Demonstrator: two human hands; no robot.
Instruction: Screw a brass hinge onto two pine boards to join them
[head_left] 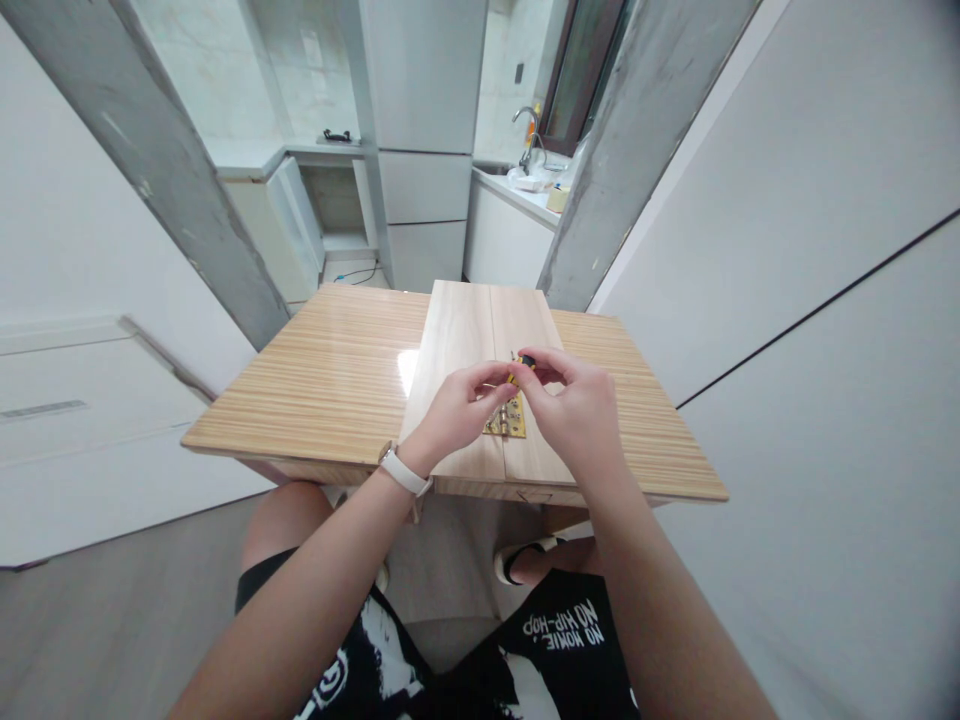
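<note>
Two pale wooden boards (pixel 457 340) lie side by side on the table, with a narrow seam between them. A brass hinge (pixel 507 420) rests across the seam near the front, partly covered by my hands. Just above it, a small yellow-and-black tool (pixel 528 360), possibly a short screwdriver, is pinched between my fingers. My right hand (pixel 574 400) is closed around its black end. Thumb and fingers of my left hand (pixel 469 405) close on its yellow part from the other side. Fingers hide most of the tool.
The striped wooden table (pixel 330 370) extends to both sides of the boards. My knees are at its front edge. Behind stand a grey cabinet (pixel 427 185), a counter with a faucet (pixel 525 130), and concrete pillars. White panels flank the table.
</note>
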